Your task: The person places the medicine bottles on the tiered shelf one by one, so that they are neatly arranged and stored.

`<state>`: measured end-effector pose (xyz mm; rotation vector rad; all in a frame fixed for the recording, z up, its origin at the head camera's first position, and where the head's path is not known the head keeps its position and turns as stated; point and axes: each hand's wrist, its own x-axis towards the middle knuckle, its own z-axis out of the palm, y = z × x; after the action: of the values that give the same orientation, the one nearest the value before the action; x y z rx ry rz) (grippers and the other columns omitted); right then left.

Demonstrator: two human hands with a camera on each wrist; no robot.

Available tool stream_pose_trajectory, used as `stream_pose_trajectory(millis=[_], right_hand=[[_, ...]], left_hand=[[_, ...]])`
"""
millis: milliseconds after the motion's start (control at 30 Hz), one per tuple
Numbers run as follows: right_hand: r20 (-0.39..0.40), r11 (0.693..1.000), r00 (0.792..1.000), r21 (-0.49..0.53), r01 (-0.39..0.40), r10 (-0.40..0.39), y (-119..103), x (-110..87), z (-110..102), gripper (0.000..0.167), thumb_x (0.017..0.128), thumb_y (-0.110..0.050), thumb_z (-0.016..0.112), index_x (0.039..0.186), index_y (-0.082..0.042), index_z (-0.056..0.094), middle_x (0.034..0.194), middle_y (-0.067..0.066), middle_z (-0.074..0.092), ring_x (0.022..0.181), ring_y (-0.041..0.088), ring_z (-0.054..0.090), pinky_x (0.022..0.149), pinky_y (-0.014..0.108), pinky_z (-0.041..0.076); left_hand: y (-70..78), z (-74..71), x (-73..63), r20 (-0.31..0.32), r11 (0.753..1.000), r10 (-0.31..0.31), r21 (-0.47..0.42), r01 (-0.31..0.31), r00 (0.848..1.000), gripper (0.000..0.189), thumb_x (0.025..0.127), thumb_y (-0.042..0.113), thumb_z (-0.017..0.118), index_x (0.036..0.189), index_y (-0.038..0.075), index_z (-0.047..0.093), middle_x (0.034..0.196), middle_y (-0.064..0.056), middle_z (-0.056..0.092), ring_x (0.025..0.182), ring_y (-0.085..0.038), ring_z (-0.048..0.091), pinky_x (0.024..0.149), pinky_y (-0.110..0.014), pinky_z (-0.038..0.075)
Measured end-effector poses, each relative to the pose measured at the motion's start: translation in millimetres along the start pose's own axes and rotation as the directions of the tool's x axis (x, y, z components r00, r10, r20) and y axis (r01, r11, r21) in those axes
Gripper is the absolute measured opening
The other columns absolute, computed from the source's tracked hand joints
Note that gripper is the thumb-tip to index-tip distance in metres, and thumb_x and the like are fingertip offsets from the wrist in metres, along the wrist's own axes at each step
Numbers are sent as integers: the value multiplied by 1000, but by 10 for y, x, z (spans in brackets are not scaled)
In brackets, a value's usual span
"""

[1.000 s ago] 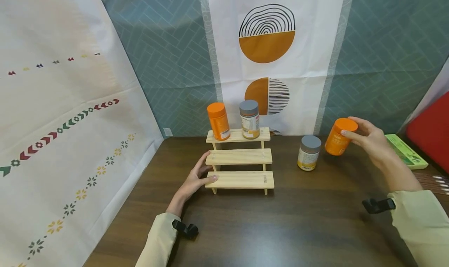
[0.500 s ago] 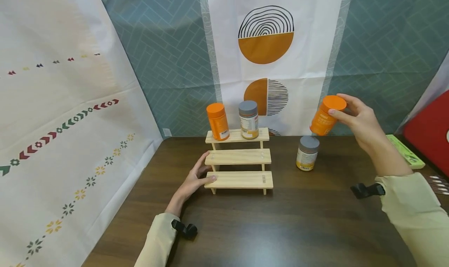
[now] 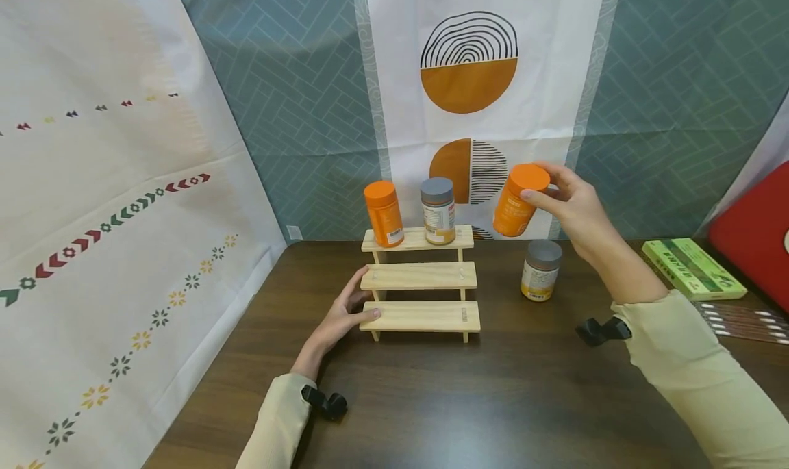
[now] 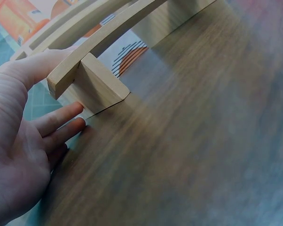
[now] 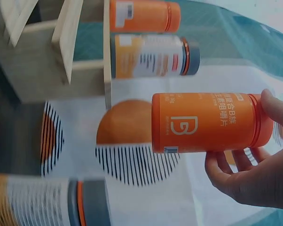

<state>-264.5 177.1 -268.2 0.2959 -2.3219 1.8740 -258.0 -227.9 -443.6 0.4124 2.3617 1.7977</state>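
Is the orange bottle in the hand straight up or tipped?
Tipped. The orange bottle leans in the right hand, its cap farther right than its bottom.

The dark wooden table [image 3: 468,400] carries a three-tier wooden rack [image 3: 421,281], a grey-lidded jar [image 3: 541,270] just right of it, a green box [image 3: 693,268] and striped sticks [image 3: 742,320] at the right edge.

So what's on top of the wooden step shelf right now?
On the wooden step shelf, the top step holds an orange bottle and a grey-lidded jar. The two lower steps show bare wood; nothing hides them.
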Motion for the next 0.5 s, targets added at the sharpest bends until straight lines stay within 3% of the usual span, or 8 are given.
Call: stream_pose_trajectory(millis=[200, 500], right_hand=[[72, 999, 997, 46, -10, 7, 13, -40, 233, 65, 95, -32, 63, 152, -20, 34, 135, -10, 47, 119, 7, 49, 115, 56, 27], [222, 1000, 975, 2, 23, -23, 47, -50, 713, 62, 95, -22, 63, 150, -16, 36, 148, 11, 40, 135, 34, 43, 112, 56, 35]], left_hand=[[4, 2, 12, 10, 1000, 6, 6, -6, 1000, 88, 89, 10, 69, 155, 38, 17, 160, -12, 27, 142, -36, 36, 112, -58, 31], [-2, 2, 2, 4, 1000, 12, 9, -13, 1000, 90, 88, 8, 69, 156, 35, 16, 160, -13, 28, 141, -36, 37, 113, -57, 30]])
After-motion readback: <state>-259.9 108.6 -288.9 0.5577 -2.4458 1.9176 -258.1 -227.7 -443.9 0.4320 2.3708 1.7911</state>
